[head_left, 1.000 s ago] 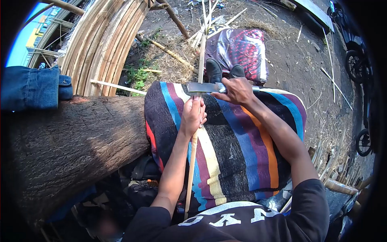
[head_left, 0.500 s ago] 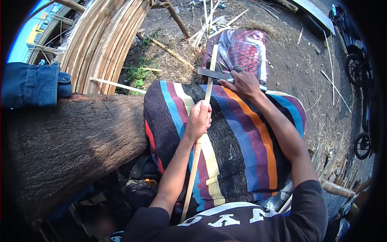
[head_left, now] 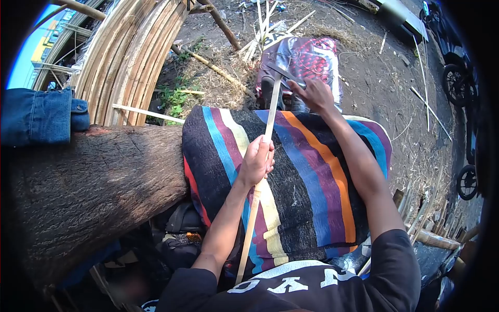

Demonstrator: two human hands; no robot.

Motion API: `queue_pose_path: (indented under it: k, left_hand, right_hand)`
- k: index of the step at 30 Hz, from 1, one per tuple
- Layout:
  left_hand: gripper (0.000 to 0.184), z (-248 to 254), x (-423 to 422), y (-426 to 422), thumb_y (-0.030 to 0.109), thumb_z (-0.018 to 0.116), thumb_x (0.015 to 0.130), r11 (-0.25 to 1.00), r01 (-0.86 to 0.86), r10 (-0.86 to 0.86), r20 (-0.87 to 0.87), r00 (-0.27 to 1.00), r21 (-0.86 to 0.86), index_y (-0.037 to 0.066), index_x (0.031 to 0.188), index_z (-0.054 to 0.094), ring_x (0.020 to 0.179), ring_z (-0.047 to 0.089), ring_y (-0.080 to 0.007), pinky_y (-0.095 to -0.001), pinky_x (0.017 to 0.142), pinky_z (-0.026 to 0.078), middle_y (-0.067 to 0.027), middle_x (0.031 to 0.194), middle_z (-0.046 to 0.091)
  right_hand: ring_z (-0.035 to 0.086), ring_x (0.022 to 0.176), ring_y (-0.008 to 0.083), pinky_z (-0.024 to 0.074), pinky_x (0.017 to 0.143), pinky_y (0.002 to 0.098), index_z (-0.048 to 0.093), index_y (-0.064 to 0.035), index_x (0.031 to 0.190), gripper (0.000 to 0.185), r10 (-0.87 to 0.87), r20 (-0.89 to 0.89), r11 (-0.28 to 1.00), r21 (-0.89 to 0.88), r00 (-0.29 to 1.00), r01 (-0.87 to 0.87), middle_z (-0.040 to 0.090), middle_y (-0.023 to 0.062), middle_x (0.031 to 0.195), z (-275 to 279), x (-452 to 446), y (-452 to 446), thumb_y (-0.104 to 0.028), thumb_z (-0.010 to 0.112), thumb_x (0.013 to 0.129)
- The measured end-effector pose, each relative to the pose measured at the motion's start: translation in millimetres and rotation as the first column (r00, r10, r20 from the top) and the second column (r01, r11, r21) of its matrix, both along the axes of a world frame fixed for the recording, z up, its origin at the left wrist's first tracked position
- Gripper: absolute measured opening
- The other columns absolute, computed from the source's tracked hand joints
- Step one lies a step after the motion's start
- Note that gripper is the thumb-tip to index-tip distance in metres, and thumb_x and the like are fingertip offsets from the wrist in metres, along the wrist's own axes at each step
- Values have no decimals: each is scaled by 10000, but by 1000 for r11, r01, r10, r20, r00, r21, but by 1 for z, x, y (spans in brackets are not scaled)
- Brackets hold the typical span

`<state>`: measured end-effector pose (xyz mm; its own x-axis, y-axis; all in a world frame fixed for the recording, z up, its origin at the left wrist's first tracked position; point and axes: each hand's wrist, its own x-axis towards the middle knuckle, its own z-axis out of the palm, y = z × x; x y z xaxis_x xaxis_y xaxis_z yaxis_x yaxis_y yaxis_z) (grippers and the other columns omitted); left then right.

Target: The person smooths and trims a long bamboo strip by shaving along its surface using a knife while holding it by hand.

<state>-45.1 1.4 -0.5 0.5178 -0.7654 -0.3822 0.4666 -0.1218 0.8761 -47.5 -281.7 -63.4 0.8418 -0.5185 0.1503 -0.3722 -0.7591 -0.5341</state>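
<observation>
Left of the cloth (head_left: 299, 192), there's a log (head_left: 104, 177) running up close to its side, a denim sleeve (head_left: 39, 117) at its upper edge, and a stack of slats (head_left: 138, 57) curving up past it, beyond the cloth's far left corner.

Now onto the cloth, over my lap: here's my left hand (head_left: 256, 160), fingers wrapped round the strip (head_left: 250, 221), thumb laid along it, pointing away from me. The strip, then: its long axis runs away from my body, near end down at my shirt (head_left: 291, 286), far end out past the cloth's far edge, leaning a little to the right as it goes. My left hand has it partway along, so that's the hand nearer my body.

Just right of the strip's far end, beyond the cloth, comes my right hand (head_left: 317, 96), closed round the knife (head_left: 281, 71), its handle mostly hidden. The blade points left and away, slanting across the strip right by its tip; whether they touch, I can't tell. So the right hand is the nearer one to that far end, coming at it from the side, with the left nearer me on the same line.
</observation>
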Motion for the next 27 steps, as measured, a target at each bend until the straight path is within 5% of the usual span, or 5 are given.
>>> queue_pose_path:
  k: [6,8,13,22,27]
  left_hand:
    - [331,-1,-3,-4,388,395,1093,1000,-9,9,-13,1000,9,93,953,449,379,304,-38,-198,364,292,37,534,359]
    - [334,-4,-5,-3,374,394,1095,999,-7,7,8,1000,38,88,936,458,428,365,-48,-208,403,354,30,563,395]
    - [315,3,-15,-5,356,401,1098,1000,21,-21,-6,1000,-18,89,941,462,395,324,-43,-195,363,293,36,551,371]
    - [263,-22,7,-13,317,432,1096,996,18,-32,162,986,87,118,959,535,418,314,-14,-187,364,238,55,574,410]
    - [283,-17,3,-21,317,417,1101,997,-11,0,139,990,80,103,977,553,423,289,-10,-176,364,244,60,554,392]
  right_hand:
    - [634,569,406,481,562,522,653,-19,731,732,296,-6,938,-186,955,-292,585,208,580,6,-16,-5,-728,550,882]
    - [644,592,414,492,584,528,701,2,810,770,-59,13,998,-5,998,59,617,228,624,-23,-4,-23,-744,527,882]
    - [710,791,419,537,743,525,690,101,720,988,-271,-120,838,459,955,296,664,323,749,-21,-24,-52,-829,398,881]
    - [635,703,298,502,696,518,683,74,744,996,-56,34,762,647,998,21,647,200,763,36,-71,2,-849,338,890]
    - [677,834,436,524,765,523,697,119,810,1025,65,117,805,581,991,-121,689,303,853,40,-75,24,-857,388,854]
